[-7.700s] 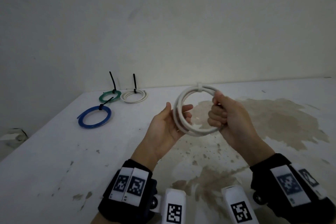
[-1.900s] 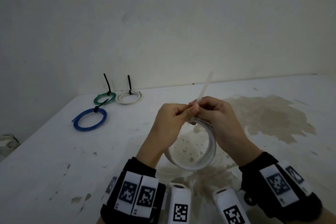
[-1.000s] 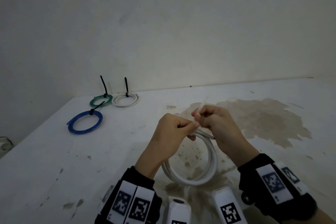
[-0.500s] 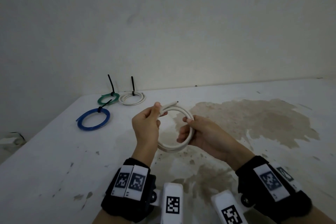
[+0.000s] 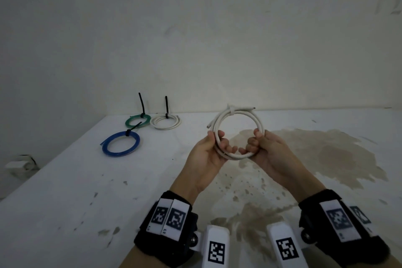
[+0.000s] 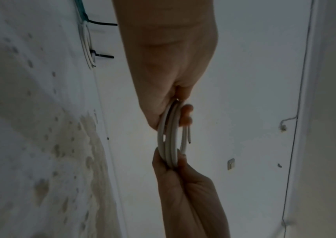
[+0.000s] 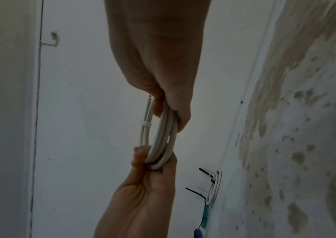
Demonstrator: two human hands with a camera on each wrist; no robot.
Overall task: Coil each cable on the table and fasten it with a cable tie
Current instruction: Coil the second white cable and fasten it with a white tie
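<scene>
Right hand and left hand grip the white coil; white tie binds it.

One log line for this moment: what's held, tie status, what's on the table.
held: white coil, left hand + right hand | tie: white tie on | table: blue, green, white coils, black-tied

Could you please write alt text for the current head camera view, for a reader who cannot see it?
Both hands, left hand and right hand, hold up a white cable coil bound at its top by a white cable tie, above a stained white table. Far left lie blue, green and white coils with black ties.
</scene>
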